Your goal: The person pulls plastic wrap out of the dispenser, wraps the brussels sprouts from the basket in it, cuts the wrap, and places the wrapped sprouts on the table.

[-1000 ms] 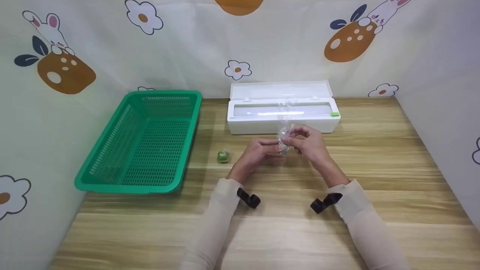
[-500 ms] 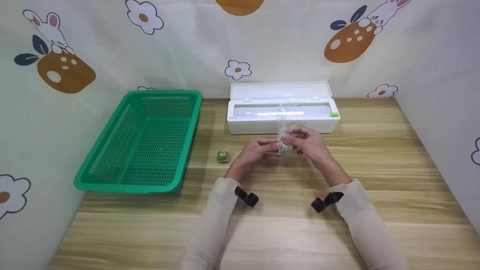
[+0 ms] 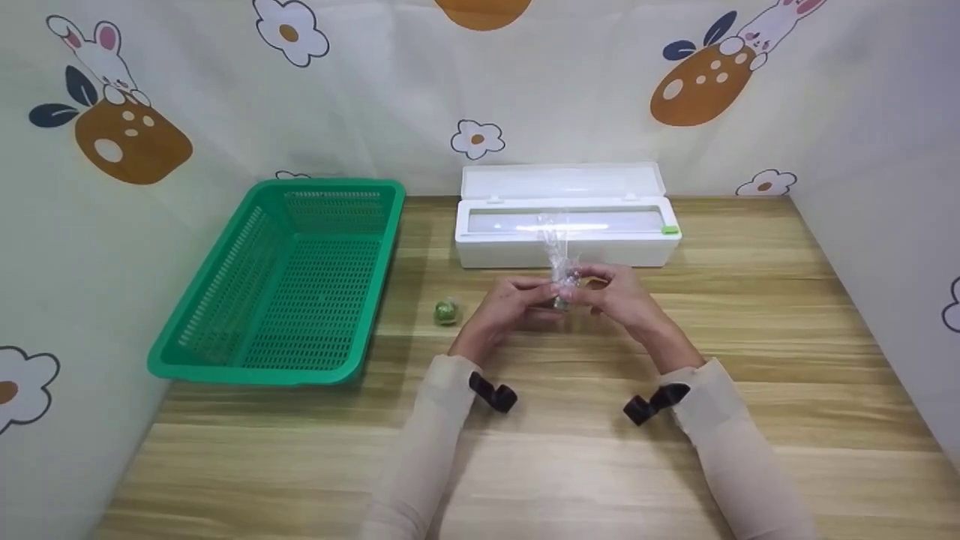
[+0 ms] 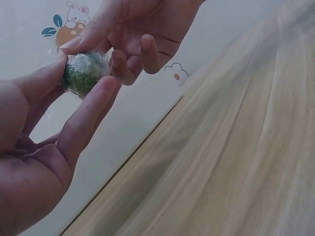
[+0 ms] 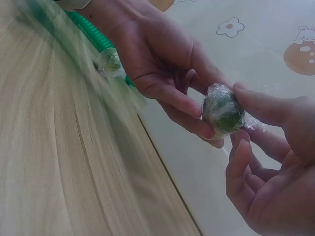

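Between the two hands is a small round green thing (image 4: pixel 81 78) wrapped in clear cling film, well above the tabletop in both wrist views. My left hand (image 3: pixel 510 306) holds it between thumb and fingertips. The right hand (image 3: pixel 625 301) pinches the film at the ball's other side, its thumb (image 5: pixel 261 105) against the wrapping and its outer fingers loosely bent. A twisted tail of cling film (image 3: pixel 553 247) stands up from the ball in the head view. Left of the left hand, a second wrapped green ball (image 3: pixel 446 311) lies on the table.
A white cling film dispenser (image 3: pixel 480 253) with its lid raised and a green slider (image 3: pixel 670 230) stands behind the hands. On the left is a green plastic basket (image 3: pixel 364 311). Printed cloth (image 3: pixel 570 90) walls the table's back and sides.
The film above the ball has gone from loose to a narrower, gathered tail leaning left. The right hand has shifted slightly down, closer to the left fingertips. The second ball stays put.
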Action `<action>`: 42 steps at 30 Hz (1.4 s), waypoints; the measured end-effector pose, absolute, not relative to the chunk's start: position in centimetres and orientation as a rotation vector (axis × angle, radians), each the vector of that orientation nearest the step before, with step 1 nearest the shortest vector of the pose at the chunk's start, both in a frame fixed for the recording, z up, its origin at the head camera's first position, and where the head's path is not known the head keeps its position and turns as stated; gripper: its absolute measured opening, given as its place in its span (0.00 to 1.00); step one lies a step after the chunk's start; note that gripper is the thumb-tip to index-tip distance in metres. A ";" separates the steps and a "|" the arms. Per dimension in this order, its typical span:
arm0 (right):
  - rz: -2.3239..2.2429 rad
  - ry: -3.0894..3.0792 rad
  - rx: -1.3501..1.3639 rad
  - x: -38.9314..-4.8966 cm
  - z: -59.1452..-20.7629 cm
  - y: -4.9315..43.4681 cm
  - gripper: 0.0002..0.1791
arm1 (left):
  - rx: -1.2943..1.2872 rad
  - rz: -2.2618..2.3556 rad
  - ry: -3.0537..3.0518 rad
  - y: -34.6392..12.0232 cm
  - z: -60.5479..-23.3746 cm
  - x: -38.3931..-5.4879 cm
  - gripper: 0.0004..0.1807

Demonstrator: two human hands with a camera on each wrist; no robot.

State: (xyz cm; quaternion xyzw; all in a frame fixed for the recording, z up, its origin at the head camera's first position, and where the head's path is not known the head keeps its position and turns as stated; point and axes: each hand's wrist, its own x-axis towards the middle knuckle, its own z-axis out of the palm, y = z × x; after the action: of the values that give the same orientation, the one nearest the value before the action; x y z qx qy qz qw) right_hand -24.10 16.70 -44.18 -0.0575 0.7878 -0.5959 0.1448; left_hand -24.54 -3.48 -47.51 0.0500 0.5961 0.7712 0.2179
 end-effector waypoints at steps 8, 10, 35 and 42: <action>-1.861 2.281 -0.129 -24.1 -44.3 16.8 0.05 | 0.303 2.121 1.515 -4.1 -47.8 -24.6 0.25; -1.876 2.302 -0.129 -24.1 -44.3 16.8 0.04 | 0.307 2.098 1.555 -4.1 -47.8 -24.6 0.26; -1.823 2.605 -0.587 -23.8 -44.6 16.7 0.07 | 0.190 2.053 1.722 -3.7 -47.8 -24.7 0.24; -1.808 2.683 -0.610 -23.7 -44.6 16.7 0.08 | 0.219 2.100 1.599 -3.9 -47.3 -24.6 0.25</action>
State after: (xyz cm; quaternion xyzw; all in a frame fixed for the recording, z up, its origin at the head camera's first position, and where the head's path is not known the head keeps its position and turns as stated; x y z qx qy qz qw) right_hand -23.72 16.73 -44.61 -0.1847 0.8126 -0.5476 -0.0754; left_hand -24.59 -3.85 -47.31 0.0800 0.5855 0.7689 0.2440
